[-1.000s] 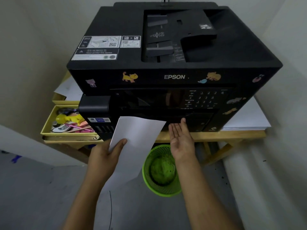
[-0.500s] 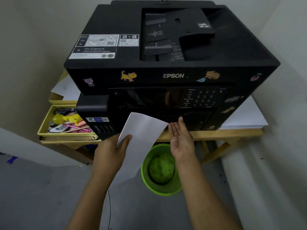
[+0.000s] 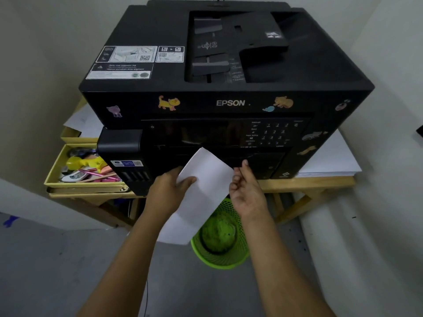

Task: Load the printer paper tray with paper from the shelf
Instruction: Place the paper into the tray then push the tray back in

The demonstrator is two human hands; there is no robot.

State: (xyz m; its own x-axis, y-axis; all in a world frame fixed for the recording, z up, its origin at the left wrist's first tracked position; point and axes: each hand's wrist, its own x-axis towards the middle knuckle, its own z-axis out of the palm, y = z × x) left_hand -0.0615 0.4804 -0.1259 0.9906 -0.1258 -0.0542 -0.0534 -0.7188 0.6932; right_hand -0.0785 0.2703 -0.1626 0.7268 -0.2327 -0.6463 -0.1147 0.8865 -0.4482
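A large black Epson printer (image 3: 229, 65) stands on a wooden table (image 3: 306, 183). My left hand (image 3: 169, 191) grips white sheets of paper (image 3: 203, 186) by their left edge, thumb on top. The paper is tilted, its far corner up against the printer's lower front. My right hand (image 3: 246, 191) is at the paper's right edge, palm turned left, its fingers reaching under the printer's front panel. The paper tray is not visible as a separate part.
A green mesh waste bin (image 3: 220, 245) stands on the floor below my hands. A yellow drawer (image 3: 55, 170) of pens and small items sticks out at the left. A stack of white paper (image 3: 329, 161) lies on the table right of the printer. Walls close in on both sides.
My left hand has pushed the paper up and to the right, closer to the printer's front. My right hand has stayed at the front panel, now touching the paper's edge.
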